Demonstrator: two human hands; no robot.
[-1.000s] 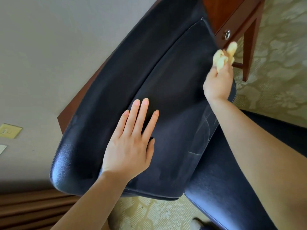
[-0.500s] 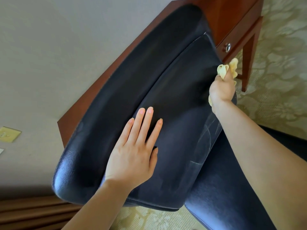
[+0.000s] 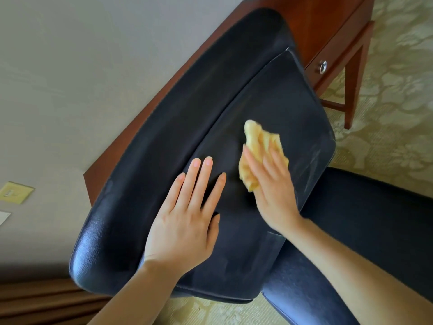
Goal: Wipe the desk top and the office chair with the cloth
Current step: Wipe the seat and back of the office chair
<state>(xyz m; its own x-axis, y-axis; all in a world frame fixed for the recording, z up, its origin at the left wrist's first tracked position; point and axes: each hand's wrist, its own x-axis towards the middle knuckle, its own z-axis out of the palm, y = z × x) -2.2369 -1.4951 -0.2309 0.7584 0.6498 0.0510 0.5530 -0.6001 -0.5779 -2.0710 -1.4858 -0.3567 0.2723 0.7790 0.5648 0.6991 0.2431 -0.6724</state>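
Note:
The black leather office chair fills the head view, its backrest (image 3: 164,160) tilted towards me and its seat (image 3: 351,231) at the lower right. My left hand (image 3: 187,221) lies flat on the backrest with straight fingers. Just to its right, my right hand (image 3: 271,184) presses a crumpled yellow cloth (image 3: 255,141) against the backrest's inner panel, fingers spread over it. The cloth sticks out past the fingertips. The red-brown wooden desk (image 3: 323,26) stands behind the chair, most of its top hidden.
A desk drawer with a round metal knob (image 3: 322,66) faces right, above a desk leg (image 3: 351,90). Patterned beige carpet (image 3: 398,125) covers the floor. A yellowish wall plate (image 3: 15,192) sits on the plain wall at left. Brown folds (image 3: 35,301) show at bottom left.
My right hand has moved the cloth from the backrest's right edge leftward and down onto the inner panel, and now lies flat on it. My left hand stays in place.

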